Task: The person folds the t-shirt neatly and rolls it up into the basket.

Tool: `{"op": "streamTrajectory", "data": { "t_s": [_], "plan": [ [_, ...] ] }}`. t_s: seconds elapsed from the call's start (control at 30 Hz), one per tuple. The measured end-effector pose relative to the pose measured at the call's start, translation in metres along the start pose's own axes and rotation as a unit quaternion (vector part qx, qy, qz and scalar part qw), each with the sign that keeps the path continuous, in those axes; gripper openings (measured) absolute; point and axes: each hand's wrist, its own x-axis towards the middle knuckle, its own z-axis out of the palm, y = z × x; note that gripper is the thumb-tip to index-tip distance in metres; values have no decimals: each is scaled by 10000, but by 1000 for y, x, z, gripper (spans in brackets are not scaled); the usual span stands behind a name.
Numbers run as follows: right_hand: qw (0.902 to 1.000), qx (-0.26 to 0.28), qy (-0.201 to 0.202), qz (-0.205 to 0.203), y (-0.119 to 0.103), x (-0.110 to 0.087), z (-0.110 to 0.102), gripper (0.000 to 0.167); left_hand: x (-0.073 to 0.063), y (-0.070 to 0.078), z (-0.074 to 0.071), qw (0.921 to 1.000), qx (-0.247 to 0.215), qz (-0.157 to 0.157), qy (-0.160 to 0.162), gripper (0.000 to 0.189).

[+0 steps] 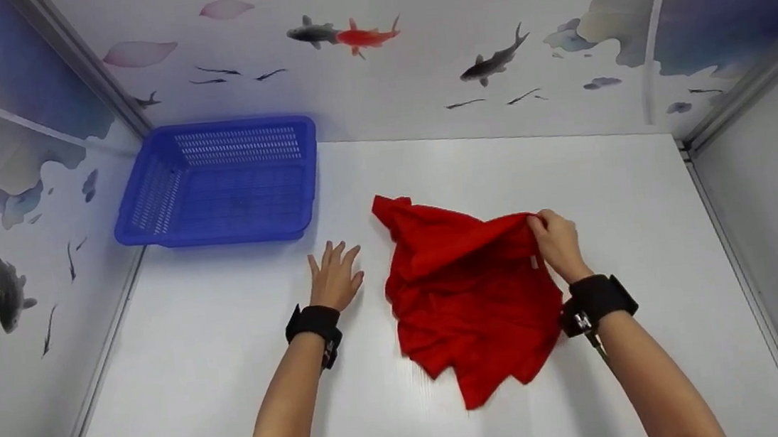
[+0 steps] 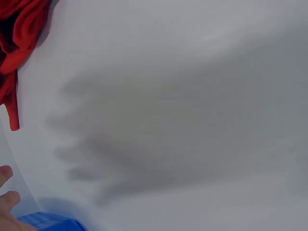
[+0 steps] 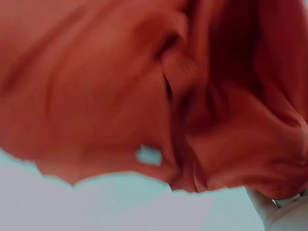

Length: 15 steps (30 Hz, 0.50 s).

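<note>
A crumpled red garment (image 1: pixel 474 324) lies in the middle of the white table, its upper right part lifted off the surface. My right hand (image 1: pixel 558 243) pinches its top right edge between thumb and fingers. Just below that grip a small white label (image 1: pixel 534 261) shows on the fabric; the right wrist view has the same label (image 3: pixel 149 155) on the hanging red cloth (image 3: pixel 96 96). To the left of the garment, my left hand (image 1: pixel 334 277) is spread and holds nothing, apart from the cloth. Only a few of its fingers (image 2: pixel 8 198) enter the left wrist view.
A blue plastic basket (image 1: pixel 307 183) with slotted walls stands at the back left, beyond my left hand. Panels printed with fish (image 1: pixel 495 62) enclose the table (image 1: pixel 629 195) at the back and both sides. Each wrist wears a black strap (image 1: pixel 607 295).
</note>
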Motion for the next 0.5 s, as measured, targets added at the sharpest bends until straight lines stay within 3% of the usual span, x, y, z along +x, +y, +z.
{"op": "streamTrajectory", "data": {
  "t_s": [0.17, 0.37, 0.5],
  "plan": [
    [9976, 253, 284, 574, 10, 7, -27, 30, 39, 15, 6, 9995, -137, -94, -265, 44],
    [9885, 495, 201, 1413, 24, -3, -44, 38, 87, 35, 12, 9945, -711, -433, -629, 46],
    [9824, 487, 173, 1797, 38, -6, -52, 42, 116, 48, 15, 9907, -852, -492, -944, 44]
  ]
}}
